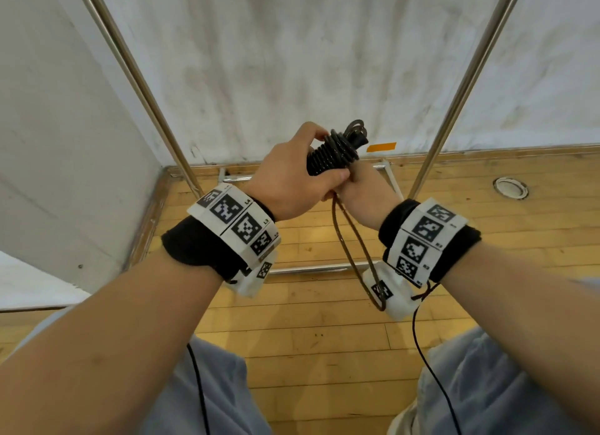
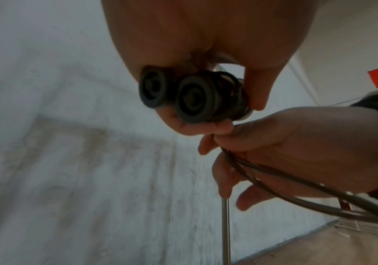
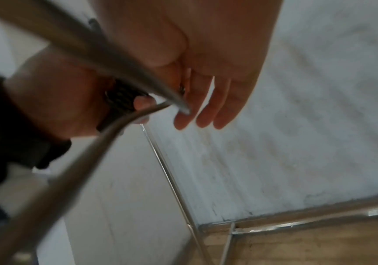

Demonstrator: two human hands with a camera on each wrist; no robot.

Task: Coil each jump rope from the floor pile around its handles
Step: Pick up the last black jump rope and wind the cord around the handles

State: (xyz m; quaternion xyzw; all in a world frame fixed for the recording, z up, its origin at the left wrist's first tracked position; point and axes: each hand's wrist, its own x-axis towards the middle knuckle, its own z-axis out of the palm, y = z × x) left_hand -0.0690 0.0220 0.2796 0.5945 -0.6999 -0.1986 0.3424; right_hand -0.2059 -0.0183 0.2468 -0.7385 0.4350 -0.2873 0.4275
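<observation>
My left hand (image 1: pixel 292 181) grips the two black ribbed handles (image 1: pixel 324 156) side by side at chest height, and their round end caps (image 2: pixel 192 100) face the left wrist camera. Several turns of the dark jump rope (image 1: pixel 344 148) are wound around the handles' far end. Just below, my right hand (image 1: pixel 360 191) pinches the rope near the handles with thumb and forefinger while its other fingers (image 3: pixel 206 111) stay extended. A loose loop of rope (image 1: pixel 357 256) hangs from that hand down past my right wrist. In the right wrist view the rope (image 3: pixel 106 53) is blurred.
Two slanted metal poles (image 1: pixel 139 87) (image 1: pixel 464 87) of a frame stand on either side, with its base bars (image 1: pixel 318 267) on the wooden floor (image 1: pixel 324 337). White walls close the corner ahead. A round floor fitting (image 1: pixel 510 187) lies at right. My knees are below.
</observation>
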